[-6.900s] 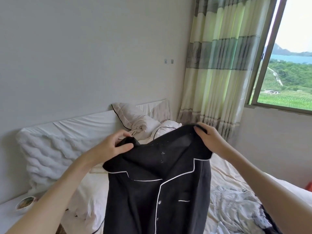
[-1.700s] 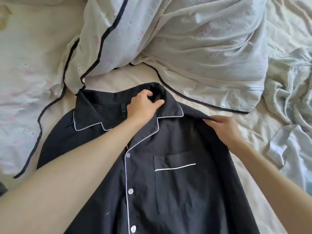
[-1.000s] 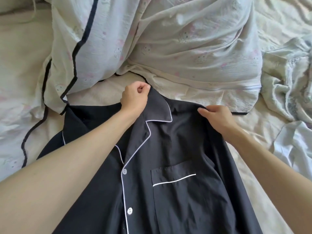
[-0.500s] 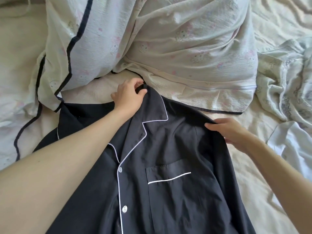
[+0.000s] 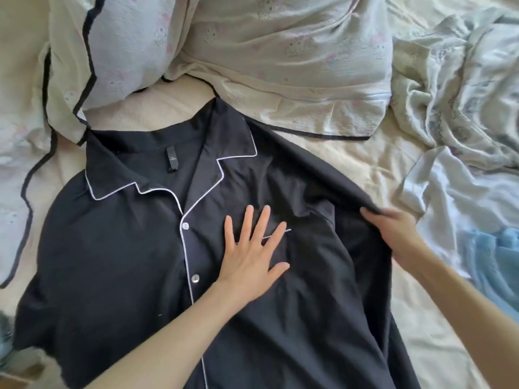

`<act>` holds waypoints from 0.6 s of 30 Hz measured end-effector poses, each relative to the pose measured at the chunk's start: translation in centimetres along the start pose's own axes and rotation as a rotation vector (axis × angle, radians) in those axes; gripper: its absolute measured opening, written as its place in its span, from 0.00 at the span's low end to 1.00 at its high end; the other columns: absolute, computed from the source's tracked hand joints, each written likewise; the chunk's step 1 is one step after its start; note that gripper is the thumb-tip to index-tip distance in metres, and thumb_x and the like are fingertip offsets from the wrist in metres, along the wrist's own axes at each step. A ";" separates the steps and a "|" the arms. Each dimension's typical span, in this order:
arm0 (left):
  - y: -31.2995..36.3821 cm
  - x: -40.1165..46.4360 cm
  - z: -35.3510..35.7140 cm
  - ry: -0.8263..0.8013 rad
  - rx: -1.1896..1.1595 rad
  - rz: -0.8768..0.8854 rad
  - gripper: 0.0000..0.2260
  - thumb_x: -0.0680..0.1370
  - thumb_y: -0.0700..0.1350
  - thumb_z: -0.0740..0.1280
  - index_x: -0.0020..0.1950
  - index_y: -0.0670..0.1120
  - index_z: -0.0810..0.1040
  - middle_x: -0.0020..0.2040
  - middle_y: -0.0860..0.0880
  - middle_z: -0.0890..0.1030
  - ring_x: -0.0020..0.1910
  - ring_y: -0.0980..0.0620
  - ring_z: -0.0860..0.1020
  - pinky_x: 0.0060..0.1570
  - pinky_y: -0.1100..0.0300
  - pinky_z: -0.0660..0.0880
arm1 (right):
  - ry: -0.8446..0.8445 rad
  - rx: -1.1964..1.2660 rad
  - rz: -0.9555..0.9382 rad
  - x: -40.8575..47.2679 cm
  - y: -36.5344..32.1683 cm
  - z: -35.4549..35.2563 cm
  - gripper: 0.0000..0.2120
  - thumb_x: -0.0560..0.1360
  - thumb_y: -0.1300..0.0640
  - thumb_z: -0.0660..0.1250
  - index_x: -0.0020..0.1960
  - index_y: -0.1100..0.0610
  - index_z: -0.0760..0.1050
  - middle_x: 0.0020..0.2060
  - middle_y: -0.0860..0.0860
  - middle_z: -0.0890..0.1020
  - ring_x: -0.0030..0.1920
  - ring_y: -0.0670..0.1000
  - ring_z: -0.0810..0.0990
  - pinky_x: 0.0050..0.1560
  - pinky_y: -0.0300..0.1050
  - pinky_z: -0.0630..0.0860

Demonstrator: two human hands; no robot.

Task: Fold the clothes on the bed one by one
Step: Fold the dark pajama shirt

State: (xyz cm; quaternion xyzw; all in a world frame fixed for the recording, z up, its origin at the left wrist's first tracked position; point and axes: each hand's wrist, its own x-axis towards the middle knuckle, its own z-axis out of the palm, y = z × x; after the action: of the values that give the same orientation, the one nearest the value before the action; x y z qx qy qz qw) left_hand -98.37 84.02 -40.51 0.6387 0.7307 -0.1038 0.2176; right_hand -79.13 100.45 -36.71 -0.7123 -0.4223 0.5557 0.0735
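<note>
A black pyjama shirt (image 5: 118,262) with white piping and white buttons lies front up on the cream bed sheet (image 5: 365,169), collar toward the pillows. My left hand (image 5: 252,254) presses flat on the chest pocket, fingers straight and spread. My right hand (image 5: 393,234) grips the shirt's right shoulder edge and lifts it a little off the sheet.
Two pale printed pillows (image 5: 280,46) with black piping lie just beyond the collar. Crumpled light clothes (image 5: 463,80) pile up at the right, with a white garment (image 5: 449,192) and a light blue one (image 5: 494,265) nearer me.
My left hand let go of the collar and moved down onto the chest pocket, now flat. My right hand slid outward along the shoulder edge, still gripping it.
</note>
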 end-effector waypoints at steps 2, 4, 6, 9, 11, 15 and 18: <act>0.0 0.8 -0.4 -0.058 0.037 0.012 0.32 0.78 0.65 0.49 0.77 0.56 0.42 0.77 0.45 0.35 0.75 0.37 0.35 0.67 0.33 0.36 | 0.081 -0.017 -0.079 2.0 -2.6 -2.3 0.04 0.73 0.59 0.71 0.46 0.58 0.81 0.28 0.45 0.83 0.29 0.43 0.81 0.35 0.36 0.80; 0.5 1.5 -1.5 -0.095 0.051 0.004 0.33 0.78 0.65 0.51 0.76 0.57 0.36 0.76 0.47 0.30 0.73 0.38 0.31 0.66 0.33 0.33 | 0.127 -0.117 -0.173 3.7 -5.6 -4.0 0.05 0.71 0.57 0.73 0.45 0.58 0.82 0.36 0.53 0.84 0.35 0.48 0.81 0.45 0.45 0.80; 1.2 2.0 -2.2 -0.079 0.034 0.011 0.33 0.79 0.64 0.52 0.76 0.57 0.37 0.76 0.47 0.31 0.73 0.39 0.31 0.67 0.34 0.34 | 0.219 -0.305 -0.295 4.8 -7.9 -4.6 0.10 0.71 0.54 0.72 0.46 0.61 0.81 0.39 0.57 0.80 0.40 0.53 0.78 0.46 0.49 0.76; 2.0 1.9 -2.4 -0.064 -0.003 0.013 0.32 0.79 0.62 0.53 0.77 0.56 0.40 0.77 0.47 0.34 0.74 0.40 0.33 0.68 0.35 0.37 | 0.293 -0.560 -0.431 5.2 -8.6 -3.4 0.16 0.75 0.52 0.68 0.59 0.58 0.78 0.52 0.56 0.80 0.56 0.56 0.76 0.53 0.45 0.69; 1.8 1.1 -2.3 -0.019 -0.005 0.054 0.31 0.78 0.60 0.59 0.78 0.55 0.51 0.78 0.43 0.45 0.76 0.37 0.44 0.69 0.32 0.48 | 0.292 -0.749 -0.447 4.8 -7.5 -2.3 0.25 0.76 0.51 0.67 0.70 0.56 0.68 0.67 0.57 0.72 0.68 0.58 0.67 0.65 0.53 0.64; 0.0 -2.4 -1.6 0.093 -0.125 0.043 0.23 0.76 0.54 0.61 0.69 0.48 0.71 0.72 0.42 0.67 0.71 0.38 0.65 0.64 0.37 0.65 | 0.372 -0.959 -0.669 2.1 -3.7 0.5 0.27 0.79 0.50 0.61 0.74 0.57 0.61 0.74 0.58 0.61 0.75 0.59 0.55 0.72 0.63 0.49; -2.2 -6.5 -1.4 0.155 -0.285 -0.102 0.22 0.77 0.51 0.52 0.69 0.47 0.71 0.73 0.44 0.65 0.74 0.43 0.59 0.70 0.44 0.59 | 0.270 -0.990 -0.897 -1.8 -0.8 4.6 0.24 0.78 0.49 0.58 0.71 0.59 0.68 0.71 0.61 0.67 0.72 0.62 0.63 0.69 0.67 0.56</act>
State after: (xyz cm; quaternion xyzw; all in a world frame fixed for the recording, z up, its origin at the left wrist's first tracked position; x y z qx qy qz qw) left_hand -100.22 78.50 -36.65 0.5696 0.7840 0.0397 0.2435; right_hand -83.49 98.05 -36.65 -0.4812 -0.8684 0.1192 0.0142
